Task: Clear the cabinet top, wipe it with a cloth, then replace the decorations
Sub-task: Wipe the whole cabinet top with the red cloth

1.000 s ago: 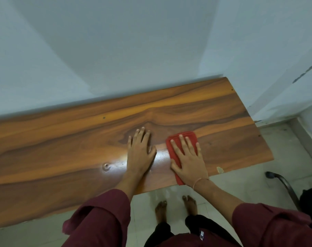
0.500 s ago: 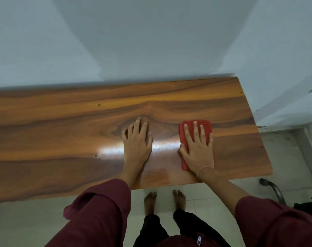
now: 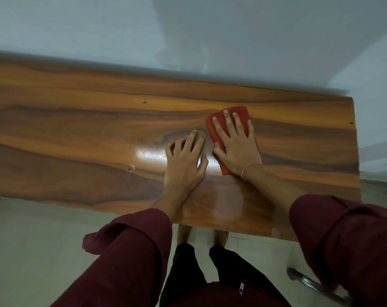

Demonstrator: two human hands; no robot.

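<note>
A pale blue-grey wall (image 3: 188, 29) fills the top of the frame. Light floor tiles (image 3: 33, 240) spread across the lower left. My bare feet (image 3: 184, 234) and black trousers (image 3: 183, 273) show at bottom centre. A curved metal tube (image 3: 309, 284), blurred, sits in the bottom right corner.

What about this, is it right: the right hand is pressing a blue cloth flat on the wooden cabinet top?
No. The cloth is red, not blue. The head view shows the right hand pressing it flat on the wooden cabinet top.
</note>
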